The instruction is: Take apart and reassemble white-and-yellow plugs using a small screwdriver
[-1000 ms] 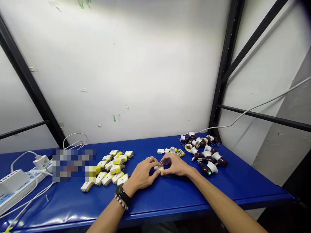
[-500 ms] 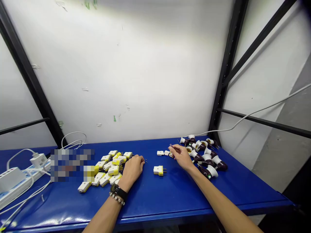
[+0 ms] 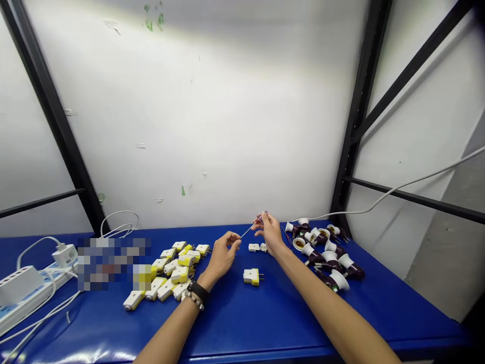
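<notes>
My right hand (image 3: 271, 231) is raised above the blue table (image 3: 265, 318) and pinches a thin screwdriver (image 3: 250, 230) whose shaft points left and down. My left hand (image 3: 223, 253) hovers just left of the tip, thumb and fingers pinched together on something too small to make out. A white and yellow plug (image 3: 252, 276) lies on the table below both hands, its prongs pointing right. Two small white plug parts (image 3: 256, 247) lie just behind it.
A heap of several white and yellow plugs (image 3: 174, 268) lies to the left. Several dark lamp sockets with white collars (image 3: 326, 250) are piled at the right. A white power strip (image 3: 22, 290) with cables is at the far left. Black shelf posts (image 3: 356, 116) flank the table.
Both hands let go of the plug, which now lies on the table. My right hand reached right and came up holding the screwdriver. My left hand reached to the pile and rose pinched.
</notes>
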Tool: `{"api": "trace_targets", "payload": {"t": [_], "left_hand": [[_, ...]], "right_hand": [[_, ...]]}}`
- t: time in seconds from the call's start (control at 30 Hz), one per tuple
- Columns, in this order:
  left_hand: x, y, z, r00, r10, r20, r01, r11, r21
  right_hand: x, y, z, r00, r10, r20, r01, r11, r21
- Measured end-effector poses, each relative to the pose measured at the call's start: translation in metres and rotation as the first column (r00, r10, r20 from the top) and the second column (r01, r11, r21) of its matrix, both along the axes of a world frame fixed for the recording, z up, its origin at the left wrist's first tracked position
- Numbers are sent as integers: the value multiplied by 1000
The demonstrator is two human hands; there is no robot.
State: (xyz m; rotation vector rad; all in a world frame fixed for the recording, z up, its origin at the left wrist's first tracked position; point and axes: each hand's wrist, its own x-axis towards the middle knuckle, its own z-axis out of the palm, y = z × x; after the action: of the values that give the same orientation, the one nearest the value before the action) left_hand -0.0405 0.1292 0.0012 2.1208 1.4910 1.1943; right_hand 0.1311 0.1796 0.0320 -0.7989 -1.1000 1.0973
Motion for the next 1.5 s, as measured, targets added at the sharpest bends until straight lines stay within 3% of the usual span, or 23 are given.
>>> {"api": "trace_targets", "payload": {"t": [0.13, 0.73, 0.93, 1.17, 1.3, 1.5], "left_hand": [[0, -7, -5, 965, -25, 261, 6, 997, 73], [4, -23, 0, 939, 45, 342, -80, 993, 89], [3, -24, 2, 934, 62, 353, -117, 984, 135], [6, -24, -3, 931, 57, 360, -107, 987, 120], [9, -21, -7, 899, 73, 433, -97, 995, 32], [15, -23, -6, 904, 14, 427, -22, 1000, 14]], "right_hand": [[-3, 1, -11, 999, 21, -45, -23, 999, -41], [-9, -16, -14, 977, 96, -192, -119, 986, -115], [-6, -15, -13, 971, 71, -227, -99, 989, -113], [-9, -19, -14, 973, 67, -220, -90, 991, -97], [-13, -20, -17, 978, 38, -204, -56, 995, -79], [-8, -22, -9, 997, -23, -70, 25, 999, 21]]}}
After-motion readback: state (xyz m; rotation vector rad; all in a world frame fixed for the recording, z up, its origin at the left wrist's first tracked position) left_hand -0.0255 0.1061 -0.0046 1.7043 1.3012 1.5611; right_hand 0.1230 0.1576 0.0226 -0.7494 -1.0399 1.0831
